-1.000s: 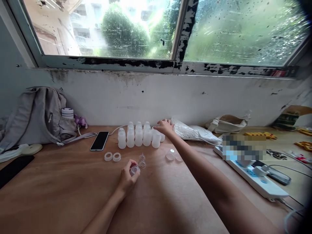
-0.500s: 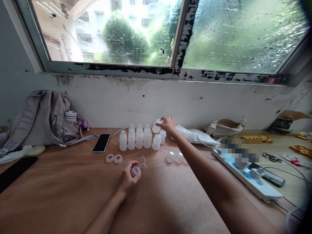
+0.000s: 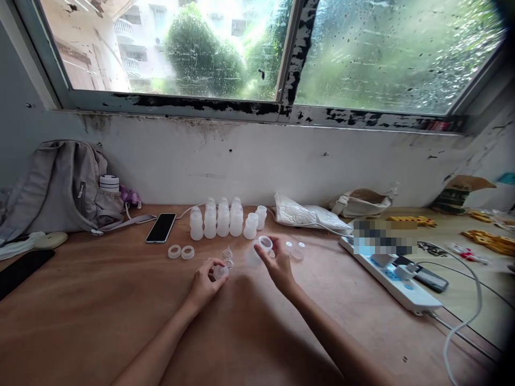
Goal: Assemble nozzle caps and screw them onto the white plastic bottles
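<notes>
My left hand is closed around a translucent bottle teat set in its collar, low over the table. To its right my right hand grips an open-mouthed frosted baby bottle, blurred by motion, its round mouth showing near the thumb. Clear silicone teats lie just beyond the left hand. Two white collar rings rest farther left. Along the back stand several bottles topped with teats and two open bottles. Clear domed caps lie beyond the right hand, partly hidden by it.
A phone lies left of the bottles, near a grey backpack. White plastic packaging and a beige bag are at the back right. A power strip with cables runs along the right side.
My right hand has drawn an open bottle away from the back group, toward me and closer to my left hand. The left hand still holds the teat. The view has shifted slightly.
</notes>
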### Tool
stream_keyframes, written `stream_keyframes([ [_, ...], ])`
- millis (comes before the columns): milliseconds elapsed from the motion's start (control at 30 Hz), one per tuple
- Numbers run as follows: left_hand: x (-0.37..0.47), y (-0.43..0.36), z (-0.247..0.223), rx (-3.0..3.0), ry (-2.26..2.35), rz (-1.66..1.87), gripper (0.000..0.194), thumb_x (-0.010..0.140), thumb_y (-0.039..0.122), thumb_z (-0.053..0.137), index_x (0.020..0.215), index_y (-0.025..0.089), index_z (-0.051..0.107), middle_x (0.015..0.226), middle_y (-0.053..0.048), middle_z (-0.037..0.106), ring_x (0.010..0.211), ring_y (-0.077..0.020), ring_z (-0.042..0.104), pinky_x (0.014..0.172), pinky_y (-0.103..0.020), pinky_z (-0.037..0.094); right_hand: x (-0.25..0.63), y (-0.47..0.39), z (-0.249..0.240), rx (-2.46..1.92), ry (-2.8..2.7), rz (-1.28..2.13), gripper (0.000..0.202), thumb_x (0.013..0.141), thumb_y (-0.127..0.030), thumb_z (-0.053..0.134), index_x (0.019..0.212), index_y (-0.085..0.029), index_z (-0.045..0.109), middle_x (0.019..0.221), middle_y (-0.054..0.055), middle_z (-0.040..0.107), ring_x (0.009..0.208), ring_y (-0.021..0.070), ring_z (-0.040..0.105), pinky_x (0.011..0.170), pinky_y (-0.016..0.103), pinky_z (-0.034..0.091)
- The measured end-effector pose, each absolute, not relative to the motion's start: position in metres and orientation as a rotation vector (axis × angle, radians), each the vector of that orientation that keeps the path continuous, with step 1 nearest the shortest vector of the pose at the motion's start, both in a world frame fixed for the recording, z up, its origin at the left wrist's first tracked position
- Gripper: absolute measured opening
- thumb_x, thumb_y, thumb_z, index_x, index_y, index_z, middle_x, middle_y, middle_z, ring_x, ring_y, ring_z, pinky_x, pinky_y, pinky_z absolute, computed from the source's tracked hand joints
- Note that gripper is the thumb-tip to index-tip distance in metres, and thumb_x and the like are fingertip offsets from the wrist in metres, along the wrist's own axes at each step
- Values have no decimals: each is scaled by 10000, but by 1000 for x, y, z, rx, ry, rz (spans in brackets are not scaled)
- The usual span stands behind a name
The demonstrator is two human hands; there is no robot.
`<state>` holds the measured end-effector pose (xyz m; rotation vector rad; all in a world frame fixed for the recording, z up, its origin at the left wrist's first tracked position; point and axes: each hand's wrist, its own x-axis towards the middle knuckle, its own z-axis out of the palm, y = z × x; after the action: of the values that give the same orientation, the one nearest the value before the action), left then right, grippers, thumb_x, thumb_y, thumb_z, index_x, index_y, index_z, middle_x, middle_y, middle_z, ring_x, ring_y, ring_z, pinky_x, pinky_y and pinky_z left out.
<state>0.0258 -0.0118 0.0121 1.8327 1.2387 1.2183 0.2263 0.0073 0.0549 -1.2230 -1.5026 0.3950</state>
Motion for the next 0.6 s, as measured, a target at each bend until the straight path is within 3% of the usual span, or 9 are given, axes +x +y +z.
stream_keyframes([
  [233, 24, -7, 5, 1790, 1359, 1319, 181, 635, 271, 635, 796, 196, 602, 898, -23, 530, 749, -129, 534, 711, -260, 439, 225, 4, 17, -1214, -1569, 464, 281, 731, -350, 554, 932, -175, 464, 856, 53, 577, 792, 185, 551, 736, 333, 436],
  [400, 25, -5, 6, 1588, 1227, 1256, 239, 657, 308, 622, 850, 177, 571, 891, -34, 570, 746, -131, 565, 695, -252, 460, 219, 0, 2, -1156, -1790, 556, 436, 686, -284, 586, 1072, -191, 403, 953, 63, 564, 844, 199, 548, 723, 326, 449],
  [600, 23, -3, 10, 1287, 1160, 1304, 228, 676, 344, 604, 784, 152, 547, 749, -13, 588, 724, -126, 566, 695, -242, 454, 219, -4, -2, -1196, -1844, 518, 475, 700, -304, 575, 1106, -172, 366, 927, 72, 550, 856, 216, 532, 709, 334, 445],
])
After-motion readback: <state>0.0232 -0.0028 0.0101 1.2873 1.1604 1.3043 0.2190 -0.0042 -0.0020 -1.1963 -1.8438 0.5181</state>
